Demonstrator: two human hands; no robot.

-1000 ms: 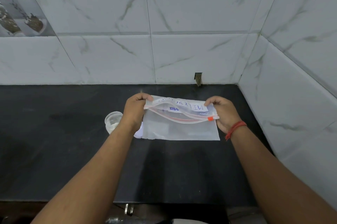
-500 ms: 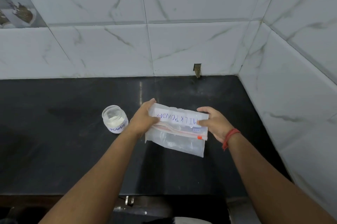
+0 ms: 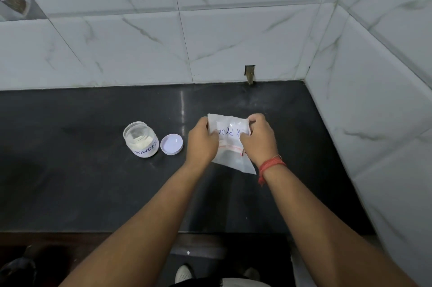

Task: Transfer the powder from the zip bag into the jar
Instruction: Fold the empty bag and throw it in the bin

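Hands first: my left hand (image 3: 203,140) and right hand (image 3: 257,138) both pinch the clear, red-zipped plastic bag (image 3: 230,144) over the black counter (image 3: 93,181), seemingly folding it since it looks emptied. Left of them the small clear labelled jar (image 3: 141,139) holds white powder, its white round lid (image 3: 171,144) just beside.

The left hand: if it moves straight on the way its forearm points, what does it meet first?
The bag, which the left hand already grips. Beyond it probably bare counter, then the wall; depth is unclear.
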